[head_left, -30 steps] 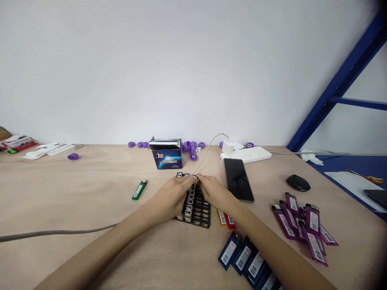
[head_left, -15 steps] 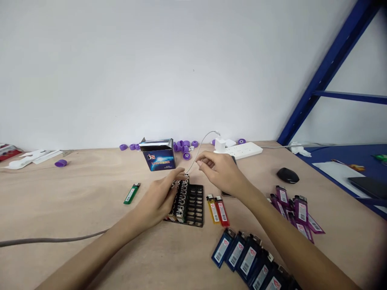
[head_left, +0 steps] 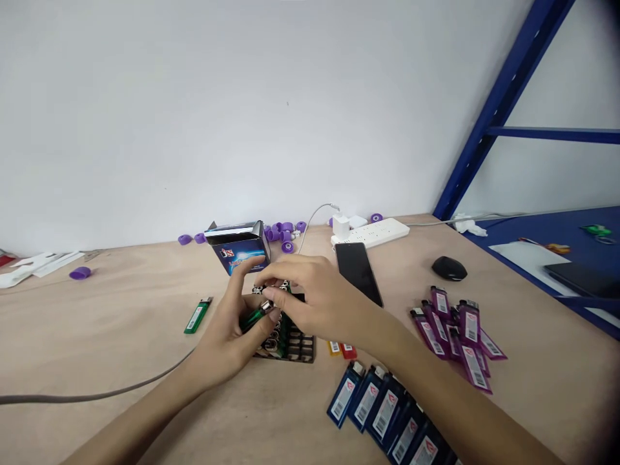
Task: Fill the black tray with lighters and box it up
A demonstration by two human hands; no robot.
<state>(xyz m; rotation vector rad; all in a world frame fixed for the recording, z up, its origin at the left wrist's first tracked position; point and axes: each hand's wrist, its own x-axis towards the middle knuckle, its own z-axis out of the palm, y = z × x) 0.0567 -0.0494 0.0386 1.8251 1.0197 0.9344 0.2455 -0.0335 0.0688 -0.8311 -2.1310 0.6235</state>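
Observation:
A green lighter (head_left: 256, 315) with a metal top is gripped between the thumb and fingers of my left hand (head_left: 235, 332), tilted over the black lighter tray (head_left: 301, 349). My right hand (head_left: 314, 294) curls in from the right, thumb and fingertips close together at the lighter's metal top; whether they pinch anything is hidden. Several upright lighters (head_left: 278, 339) fill the tray's left part, partly covered by my hands, while slots show at its right. Left of my hands lies another green lighter (head_left: 197, 316).
Behind stands an opened lighter box (head_left: 237, 252). Yellow (head_left: 334, 349) and red lighters (head_left: 348, 351) lie by the tray, blue lighters (head_left: 368, 403) in front, purple lighters (head_left: 455, 336) at right. A phone (head_left: 358, 271), power strip (head_left: 382, 231), mouse (head_left: 449, 268) and purple caps (head_left: 285, 232) are farther back.
My left hand has turned and now holds a green lighter above the tray. My right hand has moved left and down to meet it, uncovering the phone. The view has shifted slightly.

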